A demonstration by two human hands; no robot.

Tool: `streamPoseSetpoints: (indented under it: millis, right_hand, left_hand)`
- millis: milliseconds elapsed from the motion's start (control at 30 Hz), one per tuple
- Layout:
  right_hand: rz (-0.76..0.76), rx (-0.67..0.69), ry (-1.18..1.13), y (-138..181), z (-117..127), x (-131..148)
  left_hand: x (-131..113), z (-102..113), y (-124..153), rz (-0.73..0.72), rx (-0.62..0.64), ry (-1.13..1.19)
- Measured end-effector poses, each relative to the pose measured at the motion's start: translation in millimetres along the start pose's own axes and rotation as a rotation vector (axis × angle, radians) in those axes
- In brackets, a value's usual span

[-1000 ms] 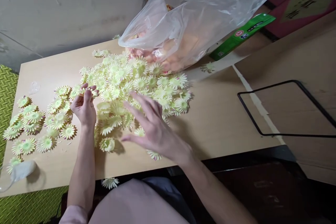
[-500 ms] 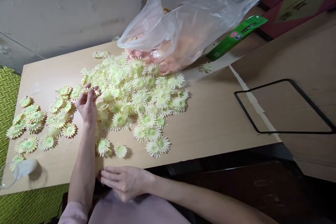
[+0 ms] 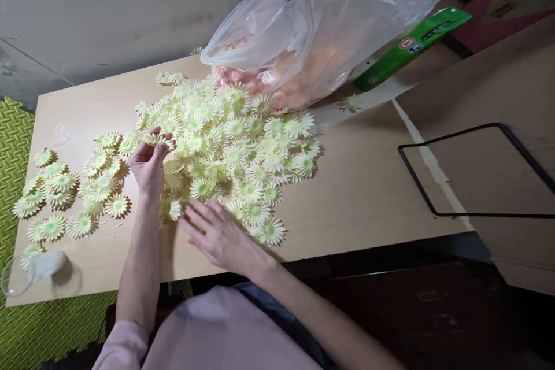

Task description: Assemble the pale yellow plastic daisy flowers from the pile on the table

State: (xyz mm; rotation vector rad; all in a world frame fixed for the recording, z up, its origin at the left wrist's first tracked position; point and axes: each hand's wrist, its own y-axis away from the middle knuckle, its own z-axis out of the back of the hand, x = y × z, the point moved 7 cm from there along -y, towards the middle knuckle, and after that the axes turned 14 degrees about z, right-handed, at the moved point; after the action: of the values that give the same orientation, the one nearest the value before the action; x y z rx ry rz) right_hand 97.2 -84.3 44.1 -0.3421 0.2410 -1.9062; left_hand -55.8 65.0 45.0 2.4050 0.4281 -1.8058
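The left hand [image 3: 150, 167] pinches a flower [image 3: 161, 140] between thumb and fingers, palm turned up, at the left side of the pile [image 3: 255, 144]. The right hand [image 3: 217, 234] has its fingers loosely spread, palm down, at the pile's near edge; I see nothing in its hold, though the palm is hidden, and I cannot tell whether the fingertips touch the petals.

The flower looks very light, thin and soft, with petals that should bend easily and may crease or tear under a hard squeeze. The green centre is probably the firmest place for a pinch; a single petal looks like a poor hold. Since the flowers overlap, one could drag its neighbours along.

The bag [image 3: 286, 52], clear and full of pinkish things, stands against the pile's far side and limits reach there. The packet [image 3: 407, 49] leans beyond it, and the wire frame [image 3: 489, 215] lies well off to the right. The cup [image 3: 47, 264] lies near the table's [image 3: 355, 185] left end, beside smaller flower clusters [image 3: 102, 179]
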Motion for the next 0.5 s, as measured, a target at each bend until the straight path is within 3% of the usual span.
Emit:
streamPoseSetpoints:
  millis: [100,133,200,267,300,367,433,500]
  right_hand:
    - [-0.096,-0.115,0.064,1,18,-9]
    - [-0.029,-0.19,0.05,1,26,2]
    - [0.274,-0.233,-0.142,0,30,44]
    - [0.478,-0.084,-0.371,2,12,90]
    - [0.473,0.0,-0.414,3,-2,106]
    - [0.385,0.164,-0.436,7,-40,127]
    - [0.235,0.471,-0.407,19,-88,134]
    - [0.22,0.502,-0.393,26,-109,137]
  left_hand:
    - [0,1,-1,0.0,0.011,-0.005]
    - [1,2,-1,0.002,0.01,-0.005]
    - [3,2,-2,0.005,0.017,-0.003]
    - [4,1,-2,0.006,0.037,0.002]
    - [4,0,-2,0.007,0.049,0.004]
    - [4,-1,-1,0.009,0.066,0.001]
    - [4,-1,0,0.015,0.074,-0.012]
    - [4,-1,1,0.022,0.079,-0.027]
